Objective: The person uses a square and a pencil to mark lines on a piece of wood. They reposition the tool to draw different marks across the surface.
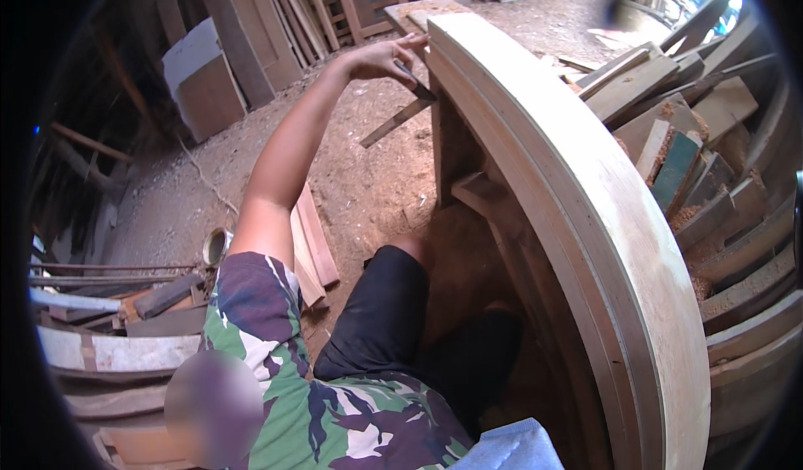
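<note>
My left arm reaches forward to the far end of a long, pale wooden plank [569, 152]. In my left hand [381, 58], the fingers close around a try square [416, 81]. Its dark stock sits under my fingers, touching or very near the plank's end. The thin blade slants down to the left, over the dirt floor. My fingertips reach the corner of the plank's end. The plank runs along my right side on a wooden bench frame [481, 192], curving in the wide view. My right hand does not show.
Stacked offcuts and boards [661, 119] with shavings lie right of the plank. Reddish wood strips [314, 236] and a round tin [217, 244] are on the floor at left. Panels [251, 31] lean along the back. A light blue cloth [512, 449] shows at the lower edge.
</note>
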